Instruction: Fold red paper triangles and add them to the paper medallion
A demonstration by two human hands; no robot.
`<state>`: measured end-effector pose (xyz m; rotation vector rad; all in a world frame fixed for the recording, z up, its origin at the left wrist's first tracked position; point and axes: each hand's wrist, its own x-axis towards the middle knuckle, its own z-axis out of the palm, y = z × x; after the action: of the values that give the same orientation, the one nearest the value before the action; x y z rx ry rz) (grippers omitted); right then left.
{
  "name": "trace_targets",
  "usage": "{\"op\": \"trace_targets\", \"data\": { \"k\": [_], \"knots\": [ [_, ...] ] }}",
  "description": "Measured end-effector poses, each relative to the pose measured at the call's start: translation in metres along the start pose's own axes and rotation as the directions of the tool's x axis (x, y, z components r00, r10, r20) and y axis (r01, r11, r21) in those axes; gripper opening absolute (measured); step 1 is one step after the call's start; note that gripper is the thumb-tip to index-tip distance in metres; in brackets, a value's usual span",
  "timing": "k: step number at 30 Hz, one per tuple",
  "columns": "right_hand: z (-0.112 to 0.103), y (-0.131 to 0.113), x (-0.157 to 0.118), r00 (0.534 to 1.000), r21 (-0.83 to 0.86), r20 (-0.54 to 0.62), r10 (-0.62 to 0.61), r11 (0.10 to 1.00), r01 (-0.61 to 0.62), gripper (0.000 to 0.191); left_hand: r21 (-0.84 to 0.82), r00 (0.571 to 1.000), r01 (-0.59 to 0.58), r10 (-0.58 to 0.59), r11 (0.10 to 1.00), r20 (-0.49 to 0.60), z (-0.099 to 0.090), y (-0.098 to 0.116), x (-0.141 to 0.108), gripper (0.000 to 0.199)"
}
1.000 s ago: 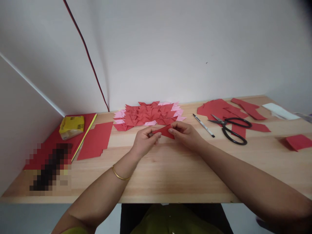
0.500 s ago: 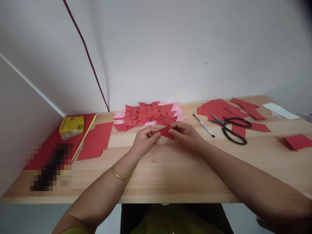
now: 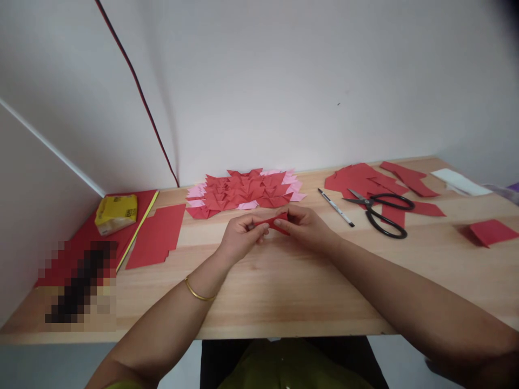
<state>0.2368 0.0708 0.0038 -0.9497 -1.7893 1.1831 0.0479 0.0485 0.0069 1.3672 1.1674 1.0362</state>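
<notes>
Between my two hands, just above the wooden table [image 3: 259, 292], is a small folded piece of red paper [image 3: 279, 223]. My left hand [image 3: 240, 236] pinches its left end between thumb and fingers. The right end is gripped by my right hand [image 3: 306, 227], its thumb pressed on the face of the paper. Fingertips hide part of the folds. Behind my hands, against the wall, several folded red and pink paper pieces [image 3: 247, 192] lie in rows.
To the right lie a pen [image 3: 335, 207], black-handled scissors [image 3: 368, 202], cut red paper [image 3: 352, 178], white paper [image 3: 461, 181] and a red square [image 3: 492, 232]. At left are a red sheet [image 3: 158, 235] and a yellow packet [image 3: 117, 214] on a red folder [image 3: 87, 243].
The fingers of my right hand have shifted on the red paper, and its visible part now looks narrower. The whole view has shifted slightly.
</notes>
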Motion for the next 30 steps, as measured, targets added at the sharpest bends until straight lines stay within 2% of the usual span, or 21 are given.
{"op": "trace_targets", "data": {
  "k": [8, 15, 23, 30],
  "knots": [
    [-0.0016, 0.0026, 0.0005, 0.999, 0.000, -0.037, 0.038, 0.999, -0.038, 0.031, 0.007, 0.999, -0.020, 0.021, 1.000, -0.042, -0.0020, 0.0011, -0.0001, 0.021],
    [-0.0025, 0.0019, 0.0008, 0.997, 0.009, -0.019, 0.070, 0.997, -0.070, 0.031, 0.042, 0.997, -0.048, 0.050, 0.998, -0.062, -0.0033, 0.0033, -0.0015, 0.018],
    [-0.0039, 0.0015, 0.0010, 0.996, 0.014, -0.026, 0.091, 0.996, -0.090, 0.032, 0.178, 0.984, -0.154, 0.166, 0.972, -0.056, -0.0058, 0.0067, -0.0024, 0.017],
    [-0.0033, 0.0023, 0.0003, 0.995, 0.043, -0.026, 0.099, 0.994, -0.098, 0.029, 0.161, 0.990, -0.121, 0.130, 0.980, -0.048, -0.0065, 0.0077, -0.0032, 0.021]
  ]
}}
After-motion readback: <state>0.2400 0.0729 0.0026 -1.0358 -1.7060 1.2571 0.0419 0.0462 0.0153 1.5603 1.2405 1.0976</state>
